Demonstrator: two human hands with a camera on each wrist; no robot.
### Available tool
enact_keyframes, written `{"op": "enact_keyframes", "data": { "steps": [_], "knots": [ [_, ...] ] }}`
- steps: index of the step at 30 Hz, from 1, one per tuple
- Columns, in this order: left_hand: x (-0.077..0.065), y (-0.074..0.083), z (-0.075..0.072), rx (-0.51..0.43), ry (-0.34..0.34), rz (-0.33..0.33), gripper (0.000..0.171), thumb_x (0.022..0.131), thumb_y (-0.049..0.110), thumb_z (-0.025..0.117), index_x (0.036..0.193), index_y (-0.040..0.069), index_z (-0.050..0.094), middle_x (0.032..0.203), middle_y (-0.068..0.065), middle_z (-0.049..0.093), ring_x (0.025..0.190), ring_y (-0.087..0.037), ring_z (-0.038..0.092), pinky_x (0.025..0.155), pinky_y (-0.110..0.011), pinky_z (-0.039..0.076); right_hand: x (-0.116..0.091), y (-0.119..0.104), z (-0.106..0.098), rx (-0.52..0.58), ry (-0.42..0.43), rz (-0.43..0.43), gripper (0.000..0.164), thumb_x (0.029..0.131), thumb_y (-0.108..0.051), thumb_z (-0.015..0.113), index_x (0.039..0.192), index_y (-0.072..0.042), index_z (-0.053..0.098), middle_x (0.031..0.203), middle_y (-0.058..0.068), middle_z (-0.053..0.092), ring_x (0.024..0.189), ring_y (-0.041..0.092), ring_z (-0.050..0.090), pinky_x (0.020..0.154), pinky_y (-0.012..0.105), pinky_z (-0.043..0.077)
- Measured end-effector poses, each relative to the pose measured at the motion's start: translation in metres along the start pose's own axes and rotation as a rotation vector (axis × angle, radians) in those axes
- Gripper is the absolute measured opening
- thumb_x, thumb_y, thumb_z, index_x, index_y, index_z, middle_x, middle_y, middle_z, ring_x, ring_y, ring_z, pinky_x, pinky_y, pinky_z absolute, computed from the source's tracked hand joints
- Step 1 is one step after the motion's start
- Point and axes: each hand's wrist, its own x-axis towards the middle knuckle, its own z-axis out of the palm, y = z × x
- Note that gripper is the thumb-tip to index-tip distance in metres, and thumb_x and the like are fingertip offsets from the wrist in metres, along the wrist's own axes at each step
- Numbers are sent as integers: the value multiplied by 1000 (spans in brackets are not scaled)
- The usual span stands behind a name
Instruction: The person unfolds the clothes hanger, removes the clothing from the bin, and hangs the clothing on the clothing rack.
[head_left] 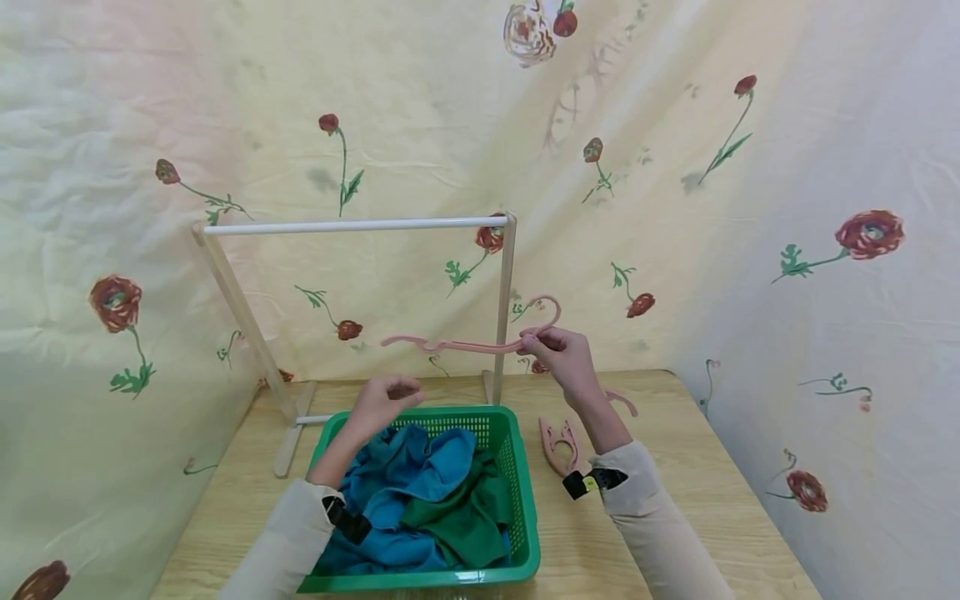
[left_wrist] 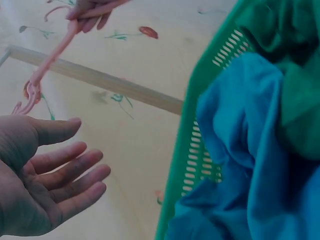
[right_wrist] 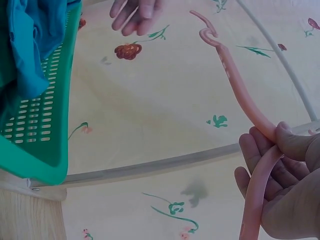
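Note:
My right hand [head_left: 564, 358] pinches a pink plastic hanger [head_left: 472, 346] near its middle, below the hook. One arm of the hanger reaches left toward the rack; the other runs down past the palm in the right wrist view. My left hand [head_left: 382, 404] is raised over the back left of the green basket [head_left: 528, 517], fingers loosely extended and holding nothing. In the left wrist view its palm and spread fingers lie near the hanger's notched end. Crumpled blue cloth [head_left: 420, 467] and green cloth [head_left: 468, 517] fill the basket.
A wooden rack with a white top rail [head_left: 356, 226] stands behind the basket. Another pink hanger [head_left: 559, 448], folded, lies on the wooden table [head_left: 675, 500] right of the basket, near my right wrist. Flowered fabric [head_left: 420, 100] hangs round the back and sides.

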Motion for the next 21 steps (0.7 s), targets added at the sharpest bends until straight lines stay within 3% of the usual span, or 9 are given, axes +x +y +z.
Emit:
{"op": "enact_keyframes", "data": {
  "steps": [3,7,13,18,21],
  "knots": [
    [1,-8,0,145,-10,-13,21,95,16,73,111,1,75,107,-15,76,101,-29,71,89,-43,59,-2,3,-4,12,3,3,31,100,-18,68,116,8,71,86,-5,78,80,7,73,67,22,58],
    [1,-17,1,246,-56,-23,27,93,18,75,113,1,75,109,-18,75,102,-33,70,89,-48,58,-5,10,-9,29,9,10,33,99,-16,69,116,12,69,85,-7,77,80,6,73,71,22,59],
    [0,-32,4,323,-130,-14,36,86,18,83,116,0,73,112,-19,74,105,-34,70,90,-49,58,-10,18,-18,12,13,30,34,99,-18,69,116,12,69,91,0,78,80,5,73,76,20,59],
    [-1,-41,6,354,-177,-11,35,81,11,86,111,-3,74,104,-15,75,98,-30,70,86,-46,59,-15,24,-26,-14,-7,44,34,99,-21,68,117,9,70,96,9,79,90,16,76,88,23,58],
    [0,-44,6,348,-197,-19,32,78,4,86,107,-3,74,101,-13,75,96,-29,70,84,-44,60,-17,27,-28,-25,-17,41,32,100,-21,68,115,8,71,102,14,78,92,16,76,98,29,56]
  ]
}}
